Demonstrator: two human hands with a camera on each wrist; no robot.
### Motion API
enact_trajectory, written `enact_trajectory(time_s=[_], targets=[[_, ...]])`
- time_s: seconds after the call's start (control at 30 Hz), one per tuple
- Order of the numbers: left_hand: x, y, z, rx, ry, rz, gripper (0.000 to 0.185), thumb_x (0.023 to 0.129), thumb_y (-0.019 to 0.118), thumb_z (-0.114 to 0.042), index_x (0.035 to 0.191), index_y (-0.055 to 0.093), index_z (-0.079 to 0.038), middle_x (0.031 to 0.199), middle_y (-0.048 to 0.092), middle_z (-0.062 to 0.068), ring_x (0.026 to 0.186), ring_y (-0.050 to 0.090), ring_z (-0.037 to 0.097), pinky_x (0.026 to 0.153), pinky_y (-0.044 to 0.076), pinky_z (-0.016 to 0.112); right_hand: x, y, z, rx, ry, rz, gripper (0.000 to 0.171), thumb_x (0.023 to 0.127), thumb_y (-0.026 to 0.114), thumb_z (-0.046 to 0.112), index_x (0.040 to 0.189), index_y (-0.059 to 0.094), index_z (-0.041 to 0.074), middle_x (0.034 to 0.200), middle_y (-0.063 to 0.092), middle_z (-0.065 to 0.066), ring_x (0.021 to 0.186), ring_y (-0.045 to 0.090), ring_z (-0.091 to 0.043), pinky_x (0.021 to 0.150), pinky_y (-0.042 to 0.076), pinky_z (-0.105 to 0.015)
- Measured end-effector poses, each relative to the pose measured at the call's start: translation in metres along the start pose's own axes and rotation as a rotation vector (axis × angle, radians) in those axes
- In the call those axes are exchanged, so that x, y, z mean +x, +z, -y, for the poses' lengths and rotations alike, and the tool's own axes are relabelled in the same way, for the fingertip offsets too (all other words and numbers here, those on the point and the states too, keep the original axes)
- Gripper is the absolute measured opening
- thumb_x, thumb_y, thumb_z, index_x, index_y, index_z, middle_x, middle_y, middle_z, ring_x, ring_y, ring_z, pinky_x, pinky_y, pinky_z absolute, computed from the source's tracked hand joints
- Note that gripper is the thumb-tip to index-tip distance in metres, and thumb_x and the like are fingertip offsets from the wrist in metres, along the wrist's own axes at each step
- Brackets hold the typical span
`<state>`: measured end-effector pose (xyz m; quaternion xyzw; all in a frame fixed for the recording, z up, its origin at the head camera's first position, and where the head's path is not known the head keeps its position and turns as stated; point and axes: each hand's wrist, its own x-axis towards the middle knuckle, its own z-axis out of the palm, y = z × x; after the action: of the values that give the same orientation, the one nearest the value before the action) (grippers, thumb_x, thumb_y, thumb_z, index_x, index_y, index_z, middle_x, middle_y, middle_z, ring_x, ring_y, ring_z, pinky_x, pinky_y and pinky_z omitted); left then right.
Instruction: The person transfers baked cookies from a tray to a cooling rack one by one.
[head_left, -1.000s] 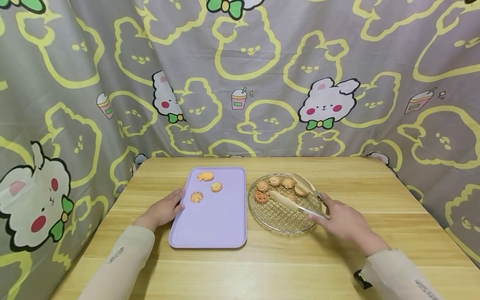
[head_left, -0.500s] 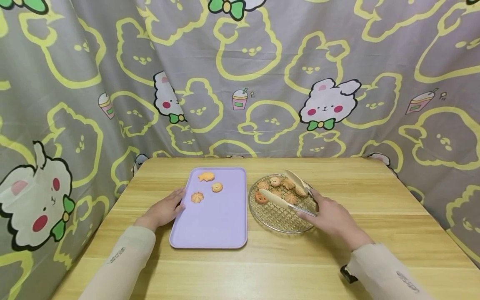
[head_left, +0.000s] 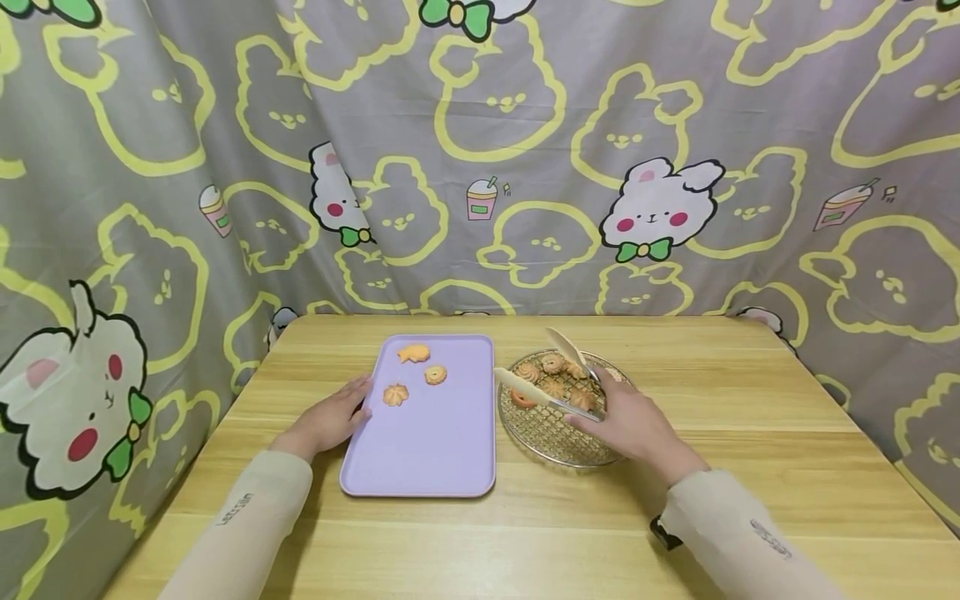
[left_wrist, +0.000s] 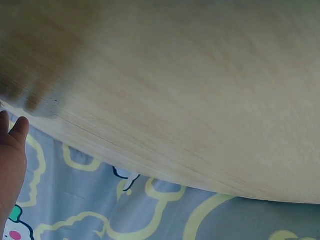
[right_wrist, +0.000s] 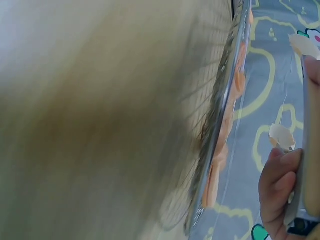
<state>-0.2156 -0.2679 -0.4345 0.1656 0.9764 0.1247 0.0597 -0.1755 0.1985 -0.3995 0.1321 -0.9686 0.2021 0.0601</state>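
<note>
My right hand (head_left: 637,423) grips a pair of tongs (head_left: 528,390) with metal arms and beige tips, spread apart with nothing between them. The tongs hang over a round wire rack (head_left: 555,446), which bears several cookies (head_left: 553,387); the near tip partly hides a reddish-brown one. In the right wrist view the tongs (right_wrist: 311,150) stand above the rack's rim. My left hand (head_left: 330,418) rests at the left edge of a purple tray (head_left: 420,450), fingers extended along it. On the tray lie a fish-shaped cookie (head_left: 414,353), a round cookie (head_left: 435,375) and a flower-shaped cookie (head_left: 396,394).
Tray and rack sit side by side on a wooden table (head_left: 570,542), a narrow gap between them. A grey patterned curtain (head_left: 525,250) hangs behind the table and along both sides.
My right hand has carried the spread tongs leftward across the rack, their tips now near the tray's right edge. The left hand and the cookies on the tray stay in place.
</note>
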Motion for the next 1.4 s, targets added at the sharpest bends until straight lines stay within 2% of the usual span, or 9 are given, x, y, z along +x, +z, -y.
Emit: enact_trajectory(time_s=[0.07,0.2,0.33,0.47,0.57,0.8,0.93,1.07,1.4], targets=[[0.000,0.000,0.000,-0.003,-0.001,-0.002,0.059,0.101,0.043,-0.027,0.148,0.024,0.003,0.154,0.021,0.022,0.140,0.018,0.039,0.111,0.021,0.053,0.004,0.002,0.005,0.001,-0.013,0.001,0.102,0.076,0.062,0.070,0.147,0.029,0.003,0.096,0.063,-0.017,0.082,0.062,-0.032,0.070,0.051,-0.049],[0.000,0.000,0.000,-0.001,0.001,-0.002,0.059,0.101,0.043,-0.026,0.148,0.025,0.004,0.154,0.021,0.021,0.140,0.018,0.038,0.111,0.021,0.053,0.012,0.006,0.017,0.001,-0.017,0.034,0.102,0.074,0.066,0.069,0.147,0.030,0.008,0.071,0.052,0.000,0.059,0.050,-0.017,0.053,0.045,-0.035],[0.000,0.000,0.000,-0.002,0.005,-0.002,0.059,0.101,0.043,-0.026,0.148,0.025,0.004,0.153,0.021,0.022,0.140,0.019,0.039,0.110,0.022,0.053,0.017,0.009,0.030,-0.006,0.010,0.077,0.107,0.069,0.068,0.070,0.148,0.030,0.008,0.085,0.061,-0.006,0.066,0.057,-0.021,0.052,0.048,-0.038],[0.000,-0.001,0.000,-0.004,0.004,0.000,0.059,0.101,0.044,-0.026,0.148,0.025,0.004,0.153,0.021,0.022,0.140,0.019,0.039,0.110,0.022,0.053,0.022,0.012,0.039,-0.008,0.013,0.107,0.112,0.067,0.070,0.070,0.149,0.029,0.007,0.117,0.061,-0.020,0.092,0.063,-0.035,0.070,0.053,-0.051],[0.001,0.000,0.000,0.000,0.004,0.002,0.059,0.101,0.044,-0.027,0.148,0.025,0.004,0.154,0.021,0.021,0.140,0.019,0.039,0.110,0.022,0.053,0.026,0.014,0.044,0.002,0.009,0.125,0.112,0.066,0.071,0.069,0.149,0.029,0.006,0.122,0.059,-0.020,0.101,0.061,-0.037,0.076,0.053,-0.052],[0.001,0.000,0.001,0.005,-0.002,0.003,0.059,0.101,0.044,-0.027,0.148,0.025,0.003,0.154,0.021,0.021,0.140,0.018,0.038,0.111,0.022,0.053,0.036,0.019,0.058,-0.053,-0.022,0.164,0.103,0.070,0.068,0.071,0.148,0.035,0.011,0.109,0.065,-0.012,0.089,0.064,-0.029,0.067,0.054,-0.044],[0.002,0.000,0.001,0.005,0.004,0.006,0.059,0.101,0.044,-0.027,0.148,0.026,0.004,0.154,0.021,0.021,0.140,0.018,0.038,0.111,0.021,0.053,0.041,0.021,0.065,-0.072,-0.023,0.191,0.099,0.071,0.068,0.069,0.148,0.036,0.014,0.084,0.065,-0.005,0.069,0.060,-0.021,0.055,0.049,-0.037],[0.002,0.000,0.001,0.008,0.008,0.004,0.059,0.101,0.044,-0.027,0.148,0.026,0.004,0.154,0.021,0.021,0.140,0.018,0.039,0.111,0.022,0.053,0.046,0.024,0.071,-0.096,-0.027,0.213,0.095,0.073,0.068,0.067,0.147,0.039,0.015,0.062,0.054,0.000,0.057,0.052,-0.019,0.046,0.042,-0.034],[0.001,-0.001,-0.001,0.011,0.009,0.002,0.058,0.101,0.044,-0.026,0.147,0.026,0.005,0.153,0.022,0.021,0.139,0.019,0.040,0.111,0.021,0.053,0.057,0.032,0.085,-0.142,-0.051,0.259,0.088,0.077,0.064,0.067,0.146,0.041,0.017,0.070,0.058,0.006,0.056,0.052,-0.015,0.047,0.044,-0.032]])
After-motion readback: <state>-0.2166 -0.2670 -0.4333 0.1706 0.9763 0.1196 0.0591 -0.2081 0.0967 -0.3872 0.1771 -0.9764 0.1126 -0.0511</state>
